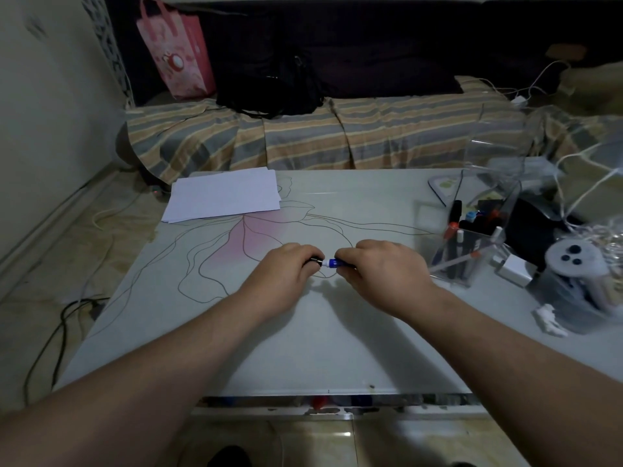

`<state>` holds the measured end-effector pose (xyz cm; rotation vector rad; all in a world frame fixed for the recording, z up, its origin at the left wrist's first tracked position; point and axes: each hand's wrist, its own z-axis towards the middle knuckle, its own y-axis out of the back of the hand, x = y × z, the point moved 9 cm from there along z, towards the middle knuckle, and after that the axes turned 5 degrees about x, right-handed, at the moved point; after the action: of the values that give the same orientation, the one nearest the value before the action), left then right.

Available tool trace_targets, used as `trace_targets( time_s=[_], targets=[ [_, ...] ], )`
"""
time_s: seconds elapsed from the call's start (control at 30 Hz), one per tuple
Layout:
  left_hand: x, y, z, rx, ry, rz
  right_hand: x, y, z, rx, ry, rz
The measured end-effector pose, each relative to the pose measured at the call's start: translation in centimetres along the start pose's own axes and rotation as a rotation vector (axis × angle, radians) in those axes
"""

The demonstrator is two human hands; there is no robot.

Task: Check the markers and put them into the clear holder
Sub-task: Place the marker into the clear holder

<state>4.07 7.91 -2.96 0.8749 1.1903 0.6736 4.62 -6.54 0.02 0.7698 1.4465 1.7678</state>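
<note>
Evidently mid-check, the left hand (292,264) curled round the dark end of a marker (328,263) while the right hand (377,264) pinched its blue part, each gripping one end, probably so cap and barrel could part or join. Right of both hands stood the clear holder (467,244), already holding several markers, within easy reach.

Both of your bare forearms reach forward from the lower corners and converge toward the middle, wrists held low. Your left hand (292,264) lies knuckles-up, fingers curled under into a closed grip with the thumb side facing inward. Your right hand (377,264) mirrors it, knuckles-up, fingers curled and pinching at its inner edge. The two hands sit level and just apart, their inner fingertips facing each other.
</note>
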Motion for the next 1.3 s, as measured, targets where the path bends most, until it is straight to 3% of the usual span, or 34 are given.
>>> trace_targets(
  time_s=[0.47, 0.77, 0.93, 1.03, 1.1, 1.17, 1.23, 1.3],
  targets=[
    [-1.1, -0.5, -0.3, 0.028, -0.021, -0.019, 0.0, -0.1, -0.1, 0.016, -0.027, 0.056],
    [-3.8, 0.9, 0.3, -0.034, -0.055, 0.042, -0.2, 1.4, -0.5, -0.048, -0.028, 0.137],
    [-5.6, 0.5, 0.8, -0.063, -0.049, -0.016, -1.6, 0.3, -0.9, 0.162, -0.045, 0.436],
    [-6.4, 0.3, 1.2, -0.163, 0.064, -0.295, -2.3, 0.7, -1.6, 0.303, -0.073, 0.583],
    [-6.9, -0.2, 2.1, -0.245, 0.114, -0.559, -4.0, 2.1, -1.8, 0.245, -0.136, 0.635],
    [-7.6, -1.2, 3.4, -0.289, 0.138, -0.769, -7.0, 4.8, -2.0, 0.073, -0.231, 0.655],
    [-9.2, -2.8, 4.4, -0.252, 0.129, -0.801, -11.1, 8.7, -2.9, -0.193, -0.358, 0.691],
    [-11.1, -4.3, 4.5, -0.160, 0.088, -0.684, -14.8, 12.3, -4.9, -0.474, -0.461, 0.703]
  ],
)
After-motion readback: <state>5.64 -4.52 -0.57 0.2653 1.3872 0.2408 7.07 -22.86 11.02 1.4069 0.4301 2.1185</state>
